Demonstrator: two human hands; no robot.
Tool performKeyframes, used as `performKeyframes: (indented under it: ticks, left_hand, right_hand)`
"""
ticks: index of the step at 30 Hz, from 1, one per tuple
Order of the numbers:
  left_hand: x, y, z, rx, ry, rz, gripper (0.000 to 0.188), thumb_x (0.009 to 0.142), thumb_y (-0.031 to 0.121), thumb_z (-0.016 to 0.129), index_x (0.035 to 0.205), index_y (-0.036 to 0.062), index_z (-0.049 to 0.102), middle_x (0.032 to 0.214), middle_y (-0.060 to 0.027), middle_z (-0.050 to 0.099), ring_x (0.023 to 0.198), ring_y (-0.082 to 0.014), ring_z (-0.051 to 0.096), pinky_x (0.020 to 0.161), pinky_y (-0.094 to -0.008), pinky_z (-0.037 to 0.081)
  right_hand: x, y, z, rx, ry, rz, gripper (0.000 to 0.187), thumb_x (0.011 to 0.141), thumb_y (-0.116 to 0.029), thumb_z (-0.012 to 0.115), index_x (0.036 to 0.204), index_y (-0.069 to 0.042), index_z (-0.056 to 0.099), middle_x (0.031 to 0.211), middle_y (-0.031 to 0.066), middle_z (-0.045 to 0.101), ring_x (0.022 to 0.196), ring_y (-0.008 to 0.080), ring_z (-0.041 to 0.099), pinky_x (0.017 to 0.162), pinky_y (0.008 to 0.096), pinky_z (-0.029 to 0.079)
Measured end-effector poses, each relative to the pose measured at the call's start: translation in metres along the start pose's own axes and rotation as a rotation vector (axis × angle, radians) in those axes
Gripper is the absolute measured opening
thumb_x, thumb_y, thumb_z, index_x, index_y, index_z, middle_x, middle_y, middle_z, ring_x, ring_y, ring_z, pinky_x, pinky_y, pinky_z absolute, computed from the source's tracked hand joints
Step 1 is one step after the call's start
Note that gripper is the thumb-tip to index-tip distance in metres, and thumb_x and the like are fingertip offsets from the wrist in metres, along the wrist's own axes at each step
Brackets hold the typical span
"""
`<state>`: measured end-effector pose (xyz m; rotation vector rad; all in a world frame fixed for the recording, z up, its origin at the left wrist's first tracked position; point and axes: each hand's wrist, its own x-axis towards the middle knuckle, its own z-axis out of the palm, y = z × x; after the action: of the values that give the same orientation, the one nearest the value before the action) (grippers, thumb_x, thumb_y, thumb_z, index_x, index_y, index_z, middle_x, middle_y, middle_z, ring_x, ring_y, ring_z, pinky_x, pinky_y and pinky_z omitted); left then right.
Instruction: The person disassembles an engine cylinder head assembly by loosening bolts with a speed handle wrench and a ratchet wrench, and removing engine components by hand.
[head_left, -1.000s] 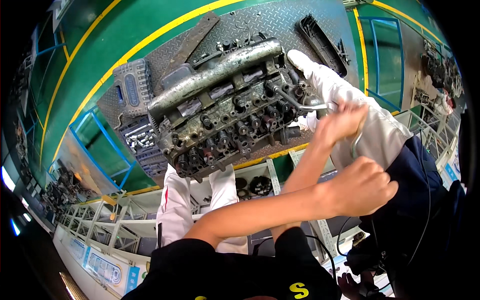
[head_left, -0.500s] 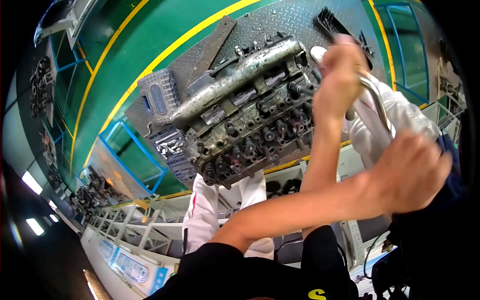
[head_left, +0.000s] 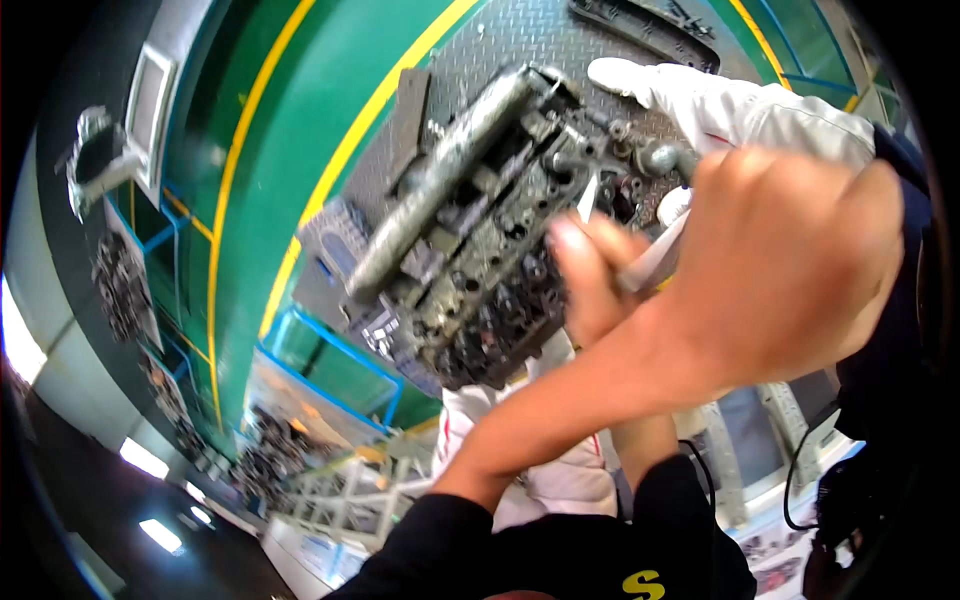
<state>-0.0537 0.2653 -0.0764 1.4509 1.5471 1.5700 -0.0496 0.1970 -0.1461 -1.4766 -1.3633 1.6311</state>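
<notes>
My forearms cross, the left one over the right. My left hand (head_left: 780,265), large and blurred, is closed in a fist at the right, round the end of a bent silver bar (head_left: 655,258) that looks like a crank-shaped wrench handle. My right hand (head_left: 595,285) is wrapped round the same bar lower down, thumb forward. A bright tip of metal shows just past the thumb, above the right end of an oily cylinder head (head_left: 515,235) with several valve springs. Along its far side runs a thick silver manifold pipe (head_left: 440,180). Where the tool meets the head is unclear.
The head rests on a tread-plate platform (head_left: 510,45). A flat metal bar (head_left: 408,115) and a grey tool case (head_left: 335,240) lie left of it. A dark tray (head_left: 640,30) sits at the far edge. A co-worker's white-trousered leg (head_left: 780,115) and shoe (head_left: 612,75) are at right.
My right hand has come down and left over the right end of the cylinder head. My left hand has risen, still round the bar. The whole view has turned and shifted.
</notes>
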Motion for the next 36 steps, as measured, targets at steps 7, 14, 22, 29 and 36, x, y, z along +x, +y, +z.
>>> performKeyframes:
  ticks: [7,14,22,29,36]
  left_hand:
    - [-0.024,0.009,0.028,-0.026,-0.102,0.082,0.025,0.074,0.009,0.072,0.062,0.006,0.05,0.053,-0.0104,0.049,0.045,-0.0296,0.053,0.045,-0.0409,0.041]
    - [0.011,0.013,-0.023,0.022,-0.148,0.004,0.033,0.086,0.001,0.069,0.061,0.0072,0.047,0.048,-0.0056,0.04,0.037,-0.0227,0.043,0.039,-0.0338,0.032]
    - [0.006,0.011,0.027,-0.083,-0.167,0.049,0.03,0.083,0.007,0.07,0.061,0.0049,0.048,0.048,-0.0098,0.047,0.039,-0.0286,0.05,0.042,-0.038,0.039]
    - [-0.021,0.021,0.0,-0.027,-0.443,-0.025,0.026,0.082,0.008,0.066,0.061,0.0064,0.05,0.049,-0.0114,0.048,0.052,-0.0339,0.056,0.091,-0.0574,0.044]
    - [-0.009,0.023,0.0,0.044,-0.417,-0.046,0.031,0.079,0.012,0.071,0.058,0.0072,0.049,0.05,-0.0095,0.053,0.047,-0.0283,0.056,0.075,-0.0481,0.047]
  right_hand:
    - [0.099,0.004,-0.025,0.163,0.642,-0.13,0.03,0.095,-0.017,0.065,0.07,-0.009,0.05,0.062,0.0005,0.047,0.056,0.0128,0.043,0.055,0.0332,0.035]
    - [0.055,0.028,-0.08,0.572,0.684,-0.126,0.035,0.093,-0.015,0.068,0.068,-0.009,0.044,0.06,-0.0014,0.041,0.055,0.0115,0.038,0.054,0.0306,0.032]
    - [0.035,0.003,0.028,0.006,0.467,-0.343,0.032,0.096,-0.015,0.064,0.071,-0.008,0.046,0.062,-0.0039,0.045,0.057,0.0094,0.042,0.054,0.026,0.035]
    - [0.083,0.002,-0.053,0.443,0.659,-0.088,0.049,0.103,-0.046,0.039,0.071,-0.01,0.05,0.074,0.0015,0.054,0.074,0.0133,0.052,0.081,0.031,0.04]
    - [0.082,0.04,-0.055,0.495,0.736,-0.14,0.029,0.097,-0.021,0.058,0.072,-0.01,0.051,0.065,-0.0035,0.049,0.061,0.0088,0.046,0.06,0.0274,0.035]
